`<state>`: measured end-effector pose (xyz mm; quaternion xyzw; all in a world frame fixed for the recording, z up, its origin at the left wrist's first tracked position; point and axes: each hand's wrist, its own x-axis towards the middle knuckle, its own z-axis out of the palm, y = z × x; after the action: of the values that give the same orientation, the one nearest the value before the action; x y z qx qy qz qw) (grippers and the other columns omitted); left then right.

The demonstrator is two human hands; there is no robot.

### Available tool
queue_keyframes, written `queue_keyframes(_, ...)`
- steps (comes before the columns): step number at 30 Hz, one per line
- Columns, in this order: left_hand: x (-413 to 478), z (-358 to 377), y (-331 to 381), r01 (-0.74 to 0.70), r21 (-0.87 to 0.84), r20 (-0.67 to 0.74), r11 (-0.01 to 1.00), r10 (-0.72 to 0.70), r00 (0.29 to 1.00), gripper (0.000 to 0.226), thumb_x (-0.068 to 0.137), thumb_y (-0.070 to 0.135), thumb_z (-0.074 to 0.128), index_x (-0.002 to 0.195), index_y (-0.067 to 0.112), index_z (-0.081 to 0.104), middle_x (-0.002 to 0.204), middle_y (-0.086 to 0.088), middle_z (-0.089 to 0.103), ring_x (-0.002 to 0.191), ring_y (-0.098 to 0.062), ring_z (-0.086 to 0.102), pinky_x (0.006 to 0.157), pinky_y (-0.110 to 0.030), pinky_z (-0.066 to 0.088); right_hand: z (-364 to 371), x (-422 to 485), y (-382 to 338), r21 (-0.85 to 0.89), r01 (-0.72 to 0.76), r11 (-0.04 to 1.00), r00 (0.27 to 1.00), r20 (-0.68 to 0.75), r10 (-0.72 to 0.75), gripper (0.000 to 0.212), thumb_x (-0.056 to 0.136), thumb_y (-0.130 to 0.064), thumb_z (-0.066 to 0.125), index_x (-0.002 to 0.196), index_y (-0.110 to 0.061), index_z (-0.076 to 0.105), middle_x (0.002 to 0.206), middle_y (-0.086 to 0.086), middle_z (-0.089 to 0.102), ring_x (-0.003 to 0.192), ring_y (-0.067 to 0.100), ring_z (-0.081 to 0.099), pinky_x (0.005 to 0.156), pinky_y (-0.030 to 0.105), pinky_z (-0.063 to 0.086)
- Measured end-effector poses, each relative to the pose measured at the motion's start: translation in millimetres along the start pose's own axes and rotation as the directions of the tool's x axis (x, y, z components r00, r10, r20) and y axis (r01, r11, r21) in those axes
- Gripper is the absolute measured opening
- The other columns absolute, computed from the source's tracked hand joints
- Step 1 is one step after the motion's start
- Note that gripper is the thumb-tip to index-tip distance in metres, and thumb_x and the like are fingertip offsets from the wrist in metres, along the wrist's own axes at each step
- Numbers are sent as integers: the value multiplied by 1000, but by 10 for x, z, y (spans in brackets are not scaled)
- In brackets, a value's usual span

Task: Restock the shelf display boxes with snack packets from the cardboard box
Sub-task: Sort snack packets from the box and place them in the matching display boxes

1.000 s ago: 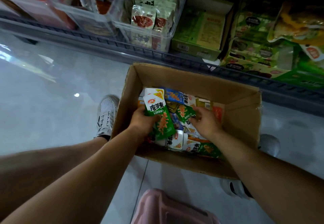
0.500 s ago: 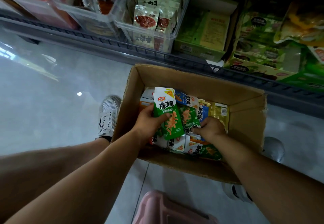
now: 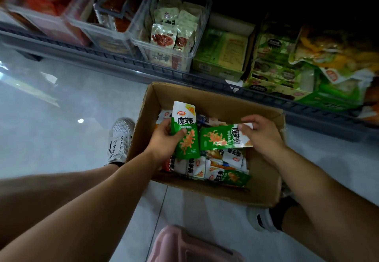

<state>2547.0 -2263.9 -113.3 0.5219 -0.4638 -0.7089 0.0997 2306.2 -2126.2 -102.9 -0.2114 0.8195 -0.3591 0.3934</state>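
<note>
An open cardboard box [image 3: 225,101] stands on the floor in front of the shelf, with several green-and-white snack packets [image 3: 205,169] lying in it. My left hand [image 3: 164,138] grips an upright green packet [image 3: 185,130] above the box's left side. My right hand [image 3: 260,134] pinches the white end of a second green packet [image 3: 221,138], held sideways over the box. Behind the box, a green cardboard display box [image 3: 221,56] sits on the lowest shelf.
A grey wire shelf rail [image 3: 123,64] runs along the floor level behind the box. Clear plastic bins [image 3: 172,36] with packets and more green display boxes [image 3: 287,72] fill the shelf. My shoes [image 3: 120,138] flank the box. A pink object [image 3: 184,245] lies at the bottom edge.
My right hand has lifted a second green packet out of the pile and holds it sideways. My left hand has raised its packet a little higher.
</note>
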Motion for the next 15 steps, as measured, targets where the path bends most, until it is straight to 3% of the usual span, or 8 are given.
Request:
queue_keyframes(4,-103,24,95,-14,3,3,1000,14,1000,35,102,17,62,134,30,53,118,2,70,102,-17,72,77,-31,61,-180,-103,-201,-37,5,999,986,164,1,15,89,-28,75,102,-31,70,103,-4,72,89,10,70,77,25,53)
queue_keyframes(7,-207,121,123,33,6,105,999,-34,994,23,101,18,64,118,32,61,121,-5,73,104,-24,74,92,-45,60,-85,-192,-278,86,-28,996,969,248,6,23,85,-24,79,106,-22,69,98,3,77,86,16,74,76,30,56)
queue_keyframes(11,-317,259,119,95,-23,204,995,-89,975,26,100,21,66,125,27,63,120,-8,75,106,-29,74,97,-49,58,155,-280,-407,179,-35,983,982,187,1,13,84,-17,79,91,-11,70,84,7,77,72,18,71,74,36,56)
queue_keyframes(15,-388,325,161,118,-39,310,992,-100,946,42,92,19,75,131,21,59,119,-7,76,107,-28,74,98,-50,57,263,-295,-473,150,7,989,996,83,-20,18,79,-24,85,88,-15,72,89,6,77,77,21,73,69,36,58)
